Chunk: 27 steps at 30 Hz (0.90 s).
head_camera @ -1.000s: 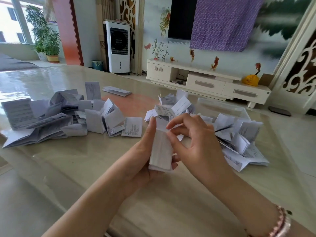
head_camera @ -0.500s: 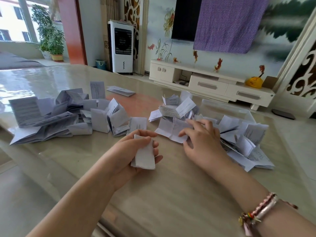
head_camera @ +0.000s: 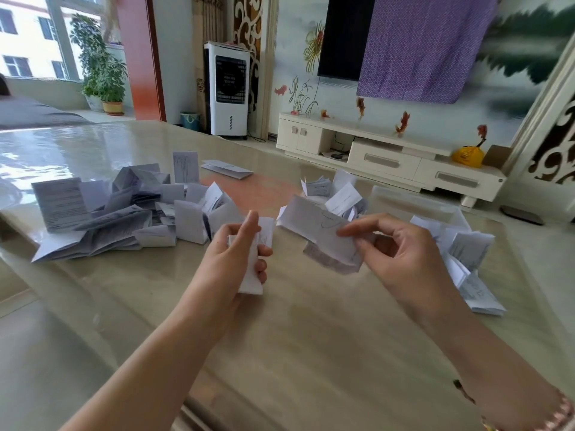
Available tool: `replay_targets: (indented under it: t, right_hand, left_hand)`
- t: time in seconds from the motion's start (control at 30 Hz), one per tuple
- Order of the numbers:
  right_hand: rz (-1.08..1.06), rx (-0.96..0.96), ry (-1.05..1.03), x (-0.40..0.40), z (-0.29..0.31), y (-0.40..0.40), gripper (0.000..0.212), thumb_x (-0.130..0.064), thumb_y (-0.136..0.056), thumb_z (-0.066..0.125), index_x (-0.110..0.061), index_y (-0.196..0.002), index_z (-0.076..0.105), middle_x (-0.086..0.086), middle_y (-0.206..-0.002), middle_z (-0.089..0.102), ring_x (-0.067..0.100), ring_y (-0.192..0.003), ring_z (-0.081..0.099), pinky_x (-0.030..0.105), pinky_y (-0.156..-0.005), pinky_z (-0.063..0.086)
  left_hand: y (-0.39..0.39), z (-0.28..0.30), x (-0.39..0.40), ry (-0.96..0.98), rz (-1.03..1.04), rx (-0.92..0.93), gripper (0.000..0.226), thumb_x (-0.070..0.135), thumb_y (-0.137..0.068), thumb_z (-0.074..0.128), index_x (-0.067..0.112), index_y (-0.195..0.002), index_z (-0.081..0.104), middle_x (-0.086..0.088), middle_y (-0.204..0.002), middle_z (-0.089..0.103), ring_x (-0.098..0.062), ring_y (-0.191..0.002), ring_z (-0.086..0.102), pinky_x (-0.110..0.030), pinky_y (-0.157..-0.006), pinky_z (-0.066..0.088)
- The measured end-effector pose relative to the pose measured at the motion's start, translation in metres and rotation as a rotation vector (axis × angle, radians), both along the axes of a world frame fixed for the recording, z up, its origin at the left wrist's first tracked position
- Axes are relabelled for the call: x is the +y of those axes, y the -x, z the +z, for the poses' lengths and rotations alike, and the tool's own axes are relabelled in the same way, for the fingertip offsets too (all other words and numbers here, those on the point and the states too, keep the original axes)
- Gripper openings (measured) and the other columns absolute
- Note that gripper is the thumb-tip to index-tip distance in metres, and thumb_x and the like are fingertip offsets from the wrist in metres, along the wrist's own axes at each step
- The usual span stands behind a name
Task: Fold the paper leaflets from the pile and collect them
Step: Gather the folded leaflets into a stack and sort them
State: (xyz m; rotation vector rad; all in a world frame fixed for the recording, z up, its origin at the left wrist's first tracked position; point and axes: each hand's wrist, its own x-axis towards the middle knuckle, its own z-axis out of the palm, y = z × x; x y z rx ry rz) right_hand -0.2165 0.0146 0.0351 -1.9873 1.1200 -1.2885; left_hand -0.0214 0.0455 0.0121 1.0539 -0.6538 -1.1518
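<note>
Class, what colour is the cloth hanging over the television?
Purple with a fine pale speckle, cloth draped beside the television; head view.

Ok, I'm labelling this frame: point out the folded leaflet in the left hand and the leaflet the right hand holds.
folded leaflet (head_camera: 252, 283), head view, lower end below the fingers.
unfolded leaflet (head_camera: 314, 222), head view, upper panel.

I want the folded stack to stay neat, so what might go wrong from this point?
The left hand grips the folded leaflets with little spare finger room, so adding another may let some slip.

The right hand pinches the open leaflet only at one edge; it hangs loose and might crease crookedly.

It is lifted right beside the right pile, and a loose corner might drag other sheets along.
</note>
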Motion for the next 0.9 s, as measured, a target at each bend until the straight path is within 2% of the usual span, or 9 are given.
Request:
replay_targets:
  t: [0.13,0.27,0.37,0.47,0.53,0.67,0.77,0.83,0.9]
  right_hand:
    - [0.166,-0.224,-0.423,0.005,0.006,0.005,0.023,-0.003,-0.094,0.054,-0.011,-0.087,0.075,0.005,-0.091,0.075,0.019,-0.089,0.070,0.025,-0.074,0.057]
    - [0.273,-0.215,-0.594,0.005,0.003,0.007,0.039,-0.034,-0.090,0.055,0.002,-0.098,0.070,0.015,-0.100,0.073,0.023,-0.089,0.068,0.027,-0.075,0.057]
    - [0.263,-0.080,-0.548,0.006,-0.001,0.003,0.053,-0.047,-0.070,0.066,-0.003,-0.099,0.069,0.017,-0.101,0.071,0.027,-0.091,0.069,0.033,-0.083,0.058]
    - [0.177,0.020,-0.429,0.007,-0.005,-0.002,0.024,-0.027,-0.074,0.076,-0.015,-0.092,0.066,0.007,-0.093,0.071,0.019,-0.084,0.070,0.025,-0.076,0.057]
    - [0.170,-0.006,-0.371,0.008,-0.006,-0.006,0.015,-0.012,-0.079,0.075,-0.017,-0.087,0.063,0.002,-0.086,0.068,0.015,-0.078,0.068,0.022,-0.069,0.055]
    - [0.140,0.026,-0.179,0.011,-0.008,-0.017,0.017,-0.009,-0.081,0.074,-0.021,-0.081,0.062,0.005,-0.079,0.067,0.027,-0.078,0.064,0.041,-0.072,0.055]
    - [0.143,0.073,-0.041,0.015,-0.008,-0.024,0.012,-0.014,-0.084,0.072,-0.020,-0.083,0.061,0.002,-0.073,0.063,0.021,-0.071,0.061,0.037,-0.066,0.052]
    - [0.097,0.082,0.004,0.016,-0.007,-0.025,0.017,-0.015,-0.083,0.073,-0.024,-0.085,0.058,-0.003,-0.074,0.062,0.009,-0.068,0.059,0.027,-0.064,0.050]
    - [0.055,0.062,-0.015,0.015,-0.006,-0.024,0.029,-0.015,-0.079,0.076,-0.027,-0.089,0.052,-0.006,-0.074,0.059,0.005,-0.068,0.058,0.026,-0.066,0.050]
  left_hand:
    - [0.003,-0.003,0.002,0.171,-0.235,-0.025,0.061,0.061,-0.068,0.075,0.016,-0.108,0.062,-0.006,-0.084,0.059,-0.014,-0.057,0.046,-0.027,-0.054,0.043]
    - [0.008,-0.007,0.002,0.213,-0.256,-0.240,0.033,0.032,-0.067,0.082,0.014,-0.090,0.067,-0.003,-0.073,0.058,-0.014,-0.058,0.047,-0.027,-0.057,0.040]
    - [0.007,-0.009,0.000,0.178,-0.126,-0.245,0.026,0.021,-0.070,0.083,0.009,-0.078,0.061,-0.011,-0.068,0.055,-0.016,-0.053,0.046,-0.027,-0.055,0.040]
    - [0.012,-0.007,0.001,0.204,-0.022,-0.342,0.021,0.012,-0.079,0.074,0.001,-0.076,0.056,-0.012,-0.067,0.059,-0.016,-0.052,0.051,-0.024,-0.050,0.047]
    - [0.015,-0.007,0.001,0.253,0.101,-0.521,0.018,0.008,-0.081,0.074,0.004,-0.074,0.057,-0.010,-0.070,0.064,-0.017,-0.054,0.055,-0.025,-0.051,0.050]
    - [0.021,-0.011,0.005,0.390,0.258,-0.885,0.012,0.026,-0.082,0.070,0.022,-0.082,0.059,0.009,-0.074,0.064,-0.010,-0.067,0.058,-0.029,-0.061,0.046]
    - [0.028,-0.005,0.008,0.404,0.120,-0.865,0.014,0.035,-0.089,0.062,0.029,-0.102,0.065,0.015,-0.084,0.067,0.000,-0.077,0.063,-0.018,-0.065,0.047]
    - [0.028,-0.003,0.007,0.390,0.050,-0.795,0.009,0.027,-0.091,0.062,0.029,-0.098,0.068,0.014,-0.083,0.069,0.003,-0.078,0.062,-0.014,-0.067,0.047]
    - [0.025,-0.003,0.005,0.395,0.068,-0.789,0.014,0.017,-0.092,0.060,0.028,-0.085,0.065,0.011,-0.079,0.067,-0.001,-0.071,0.060,-0.020,-0.065,0.048]
